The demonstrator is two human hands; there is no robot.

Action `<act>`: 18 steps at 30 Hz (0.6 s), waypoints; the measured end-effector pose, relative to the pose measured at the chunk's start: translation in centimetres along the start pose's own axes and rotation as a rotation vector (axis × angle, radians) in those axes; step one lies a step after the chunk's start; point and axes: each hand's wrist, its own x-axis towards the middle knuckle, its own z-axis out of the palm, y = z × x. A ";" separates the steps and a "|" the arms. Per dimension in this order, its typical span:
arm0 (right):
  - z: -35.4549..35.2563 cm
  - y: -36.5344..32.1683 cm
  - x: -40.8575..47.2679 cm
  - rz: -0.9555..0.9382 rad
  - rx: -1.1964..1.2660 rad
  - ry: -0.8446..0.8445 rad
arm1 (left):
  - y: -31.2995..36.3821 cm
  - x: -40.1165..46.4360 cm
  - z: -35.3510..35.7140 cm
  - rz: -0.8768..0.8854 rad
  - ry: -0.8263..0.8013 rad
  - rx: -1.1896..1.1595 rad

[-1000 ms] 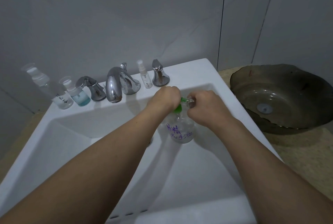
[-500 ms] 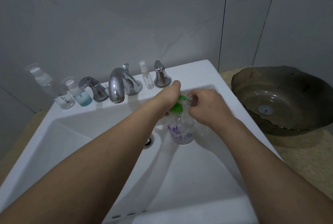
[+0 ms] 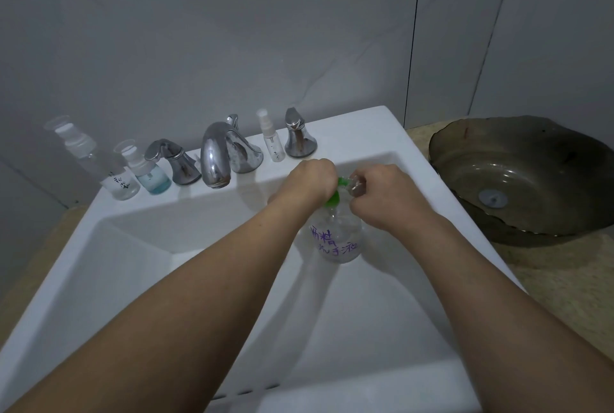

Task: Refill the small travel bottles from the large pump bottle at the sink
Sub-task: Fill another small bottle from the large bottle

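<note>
Over the sink (image 3: 139,266), the left hand (image 3: 310,181) curls over the pump bottle's (image 3: 339,240) green top, hiding most of it. The right hand (image 3: 382,195) pinches a small clear bottle (image 3: 355,184) at the nozzle, mostly hidden; its fill cannot be told

Left hand: the left hand (image 3: 312,180), fingers curled over the green pump head (image 3: 334,195) of the clear pump bottle with purple handwriting (image 3: 337,240), has shifted slightly between the three moments, a fingertip lifting briefly half a second ago.
Right hand: the right hand (image 3: 385,196) barely moves with its small clear bottle (image 3: 357,184).
</note>
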 end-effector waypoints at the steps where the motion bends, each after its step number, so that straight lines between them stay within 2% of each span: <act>1: 0.0 0.0 0.0 0.004 -0.001 -0.005 | -0.1 0.0 0.1 0.014 0.003 0.037; 3: -0.1 0.0 0.0 0.003 -0.007 -0.005 | -0.2 0.0 0.1 0.038 -0.008 0.087; 7: 0.0 0.0 0.1 -0.014 0.001 0.006 | -0.2 0.7 0.0 0.029 -0.069 -0.001; 12: -0.1 -0.1 0.1 -0.048 0.024 0.057 | -0.5 0.5 -0.5 -0.147 -0.175 -0.369; 18: -0.1 -0.2 0.1 -0.055 0.033 0.055 | -0.4 0.6 -0.5 -0.114 -0.181 -0.323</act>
